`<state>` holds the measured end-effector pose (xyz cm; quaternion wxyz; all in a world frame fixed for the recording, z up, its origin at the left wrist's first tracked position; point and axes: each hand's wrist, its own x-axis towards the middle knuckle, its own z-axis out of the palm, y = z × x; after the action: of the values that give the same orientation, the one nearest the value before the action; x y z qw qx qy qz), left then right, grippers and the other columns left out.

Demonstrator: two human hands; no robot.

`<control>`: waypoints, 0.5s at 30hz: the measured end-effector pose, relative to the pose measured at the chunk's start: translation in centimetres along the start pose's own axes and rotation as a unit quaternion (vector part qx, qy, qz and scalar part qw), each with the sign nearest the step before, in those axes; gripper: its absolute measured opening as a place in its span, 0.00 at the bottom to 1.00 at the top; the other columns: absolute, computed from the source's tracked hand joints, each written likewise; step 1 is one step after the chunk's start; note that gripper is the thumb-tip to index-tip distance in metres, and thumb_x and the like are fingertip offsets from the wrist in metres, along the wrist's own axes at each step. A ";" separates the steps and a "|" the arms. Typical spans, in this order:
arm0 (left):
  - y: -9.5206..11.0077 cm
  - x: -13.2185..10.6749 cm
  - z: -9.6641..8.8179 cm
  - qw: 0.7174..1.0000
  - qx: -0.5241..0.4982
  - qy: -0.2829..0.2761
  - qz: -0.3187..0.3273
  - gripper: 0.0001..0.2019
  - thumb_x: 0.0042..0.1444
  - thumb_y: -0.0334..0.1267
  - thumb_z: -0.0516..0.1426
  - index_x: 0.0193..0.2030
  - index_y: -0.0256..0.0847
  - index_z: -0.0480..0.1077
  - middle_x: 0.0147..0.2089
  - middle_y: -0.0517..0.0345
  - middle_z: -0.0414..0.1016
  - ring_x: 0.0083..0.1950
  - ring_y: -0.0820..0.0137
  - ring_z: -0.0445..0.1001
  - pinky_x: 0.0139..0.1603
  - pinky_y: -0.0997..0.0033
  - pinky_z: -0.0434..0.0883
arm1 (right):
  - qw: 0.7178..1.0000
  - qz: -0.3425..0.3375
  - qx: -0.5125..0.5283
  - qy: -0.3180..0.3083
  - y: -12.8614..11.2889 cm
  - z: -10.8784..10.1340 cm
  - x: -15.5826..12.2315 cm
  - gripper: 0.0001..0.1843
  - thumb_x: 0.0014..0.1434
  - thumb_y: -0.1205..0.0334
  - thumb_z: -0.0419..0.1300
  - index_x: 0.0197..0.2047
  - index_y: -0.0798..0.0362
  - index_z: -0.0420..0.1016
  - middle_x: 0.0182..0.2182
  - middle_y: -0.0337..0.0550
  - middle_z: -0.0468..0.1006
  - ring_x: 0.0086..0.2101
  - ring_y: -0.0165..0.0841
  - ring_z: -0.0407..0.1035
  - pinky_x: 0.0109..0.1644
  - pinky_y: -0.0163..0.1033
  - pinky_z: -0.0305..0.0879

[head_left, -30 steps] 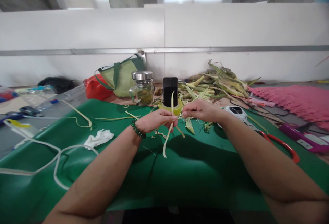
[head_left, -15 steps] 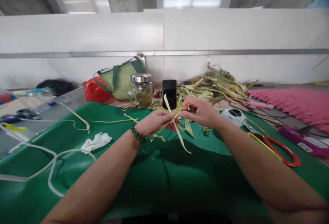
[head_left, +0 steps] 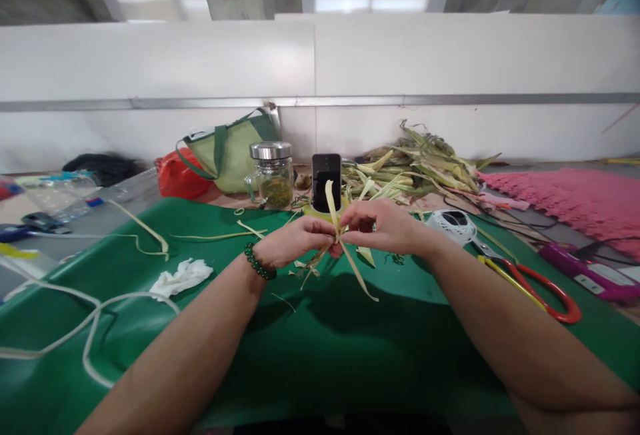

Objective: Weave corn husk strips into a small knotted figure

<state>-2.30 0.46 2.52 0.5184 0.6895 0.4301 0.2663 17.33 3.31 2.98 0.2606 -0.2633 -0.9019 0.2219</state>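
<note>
Both hands meet above the green mat (head_left: 350,342) and pinch pale yellow leaf strips (head_left: 357,274) between the fingertips. My left hand (head_left: 293,242), with a dark bead bracelet at the wrist, is closed on the crossing of the strips. My right hand (head_left: 385,225) is closed on the same strips from the right. One strip end points up in front of a black phone (head_left: 326,180); another hangs down to the right over the mat.
A heap of green and yellow leaves (head_left: 420,168) lies behind the hands. A lidded glass jar (head_left: 271,175), a green bag (head_left: 230,152), red-handled scissors (head_left: 535,282), a white round object (head_left: 453,225), crumpled tissue (head_left: 183,275) and a white cord (head_left: 85,328) are around.
The single strip hung straight down a second ago; it now crosses with others, one end up and one slanting down right. Both hands stayed together and shifted slightly.
</note>
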 end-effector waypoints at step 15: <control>0.3 -0.3 -0.2 0.998 -0.021 -0.031 0.057 0.08 0.54 0.33 0.55 0.38 0.35 0.73 0.29 0.56 0.77 0.34 0.72 0.74 0.39 0.72 0.69 | 0.987 0.078 0.110 0.083 -0.4 0.5 0.5 0.10 0.49 0.61 0.55 0.20 0.55 0.67 0.16 0.36 0.70 0.15 0.23 0.61 0.18 0.29 0.55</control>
<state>-2.47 0.30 2.84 0.5300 0.7098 0.3683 0.2823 16.54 3.12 2.94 0.3437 -0.3198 -0.8244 0.3163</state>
